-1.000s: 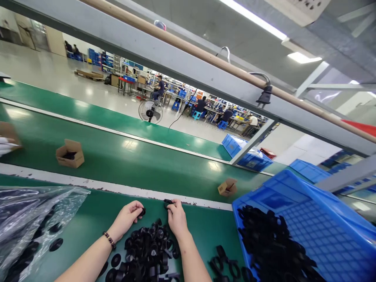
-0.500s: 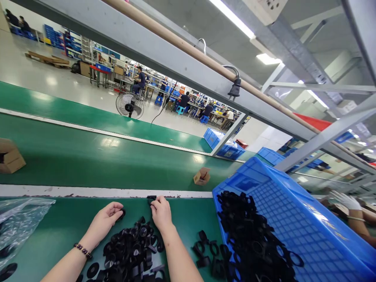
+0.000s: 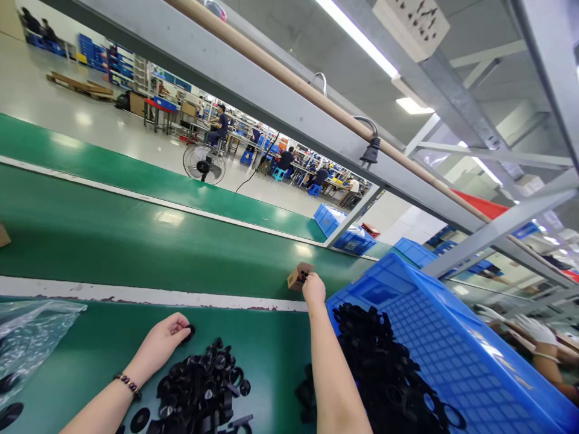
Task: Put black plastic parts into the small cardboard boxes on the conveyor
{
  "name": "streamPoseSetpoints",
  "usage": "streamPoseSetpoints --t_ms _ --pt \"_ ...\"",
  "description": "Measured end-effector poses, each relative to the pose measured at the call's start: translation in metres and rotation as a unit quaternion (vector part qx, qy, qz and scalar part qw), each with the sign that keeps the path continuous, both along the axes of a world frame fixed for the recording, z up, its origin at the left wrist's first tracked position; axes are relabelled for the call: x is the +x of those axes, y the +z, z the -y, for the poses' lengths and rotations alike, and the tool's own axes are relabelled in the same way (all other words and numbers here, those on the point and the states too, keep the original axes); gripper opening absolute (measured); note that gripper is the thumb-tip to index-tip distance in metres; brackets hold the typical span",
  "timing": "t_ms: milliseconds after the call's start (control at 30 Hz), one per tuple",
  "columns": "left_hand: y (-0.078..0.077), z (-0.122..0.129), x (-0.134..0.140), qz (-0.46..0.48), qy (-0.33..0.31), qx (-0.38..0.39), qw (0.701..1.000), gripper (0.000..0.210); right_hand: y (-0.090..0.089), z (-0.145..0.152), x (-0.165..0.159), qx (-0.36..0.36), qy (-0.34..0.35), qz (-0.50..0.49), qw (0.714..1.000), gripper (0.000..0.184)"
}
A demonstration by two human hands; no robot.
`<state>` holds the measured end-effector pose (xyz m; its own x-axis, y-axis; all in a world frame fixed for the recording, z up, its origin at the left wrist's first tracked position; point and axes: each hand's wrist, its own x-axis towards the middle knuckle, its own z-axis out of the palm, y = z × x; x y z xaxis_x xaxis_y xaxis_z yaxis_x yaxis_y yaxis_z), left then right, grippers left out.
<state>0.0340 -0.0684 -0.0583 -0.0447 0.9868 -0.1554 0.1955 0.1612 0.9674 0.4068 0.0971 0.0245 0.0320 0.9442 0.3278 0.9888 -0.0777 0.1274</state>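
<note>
My left hand [image 3: 163, 339] is pinched on a small round black plastic part [image 3: 187, 333], just above the green work surface. My right arm reaches forward to a small open cardboard box [image 3: 296, 276]. At the box's opening my right hand [image 3: 314, 289] has its fingers closed, with a dark plastic piece at the fingertips; its exact shape is too small to make out. Below my hands lies a heap of black plastic parts [image 3: 199, 386], discs and rings among them. A loose black disc [image 3: 140, 419] lies left of the heap.
A large blue crate [image 3: 456, 328] full of black rings stands at the right. A clear plastic bag [image 3: 38, 337] lies at the left. A pale strip [image 3: 136, 295] divides the work surface from the green belt [image 3: 113, 229]. At far right a co-worker's gloved hand [image 3: 536, 330] shows.
My right hand has moved forward and right from the strip's edge to the small box. Both cardboard boxes have shifted left, the left one almost out of view. My left hand stays put.
</note>
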Motion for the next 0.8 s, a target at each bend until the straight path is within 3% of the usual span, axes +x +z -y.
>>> streamPoseSetpoints --t_ms 133,400,800 --pt "-0.005 -0.002 0.001 0.018 -0.004 0.005 1.000 0.020 -0.004 -0.015 0.005 -0.049 0.032 0.041 0.997 0.024" --pt "-0.013 -0.005 0.001 0.050 -0.002 0.002 0.999 0.021 -0.019 -0.027 -0.017 -0.107 0.071 0.082 0.988 0.020" --pt "-0.007 -0.004 0.001 0.058 0.000 0.008 0.998 0.020 -0.004 -0.022 -0.047 -0.098 0.142 0.133 0.976 0.026"
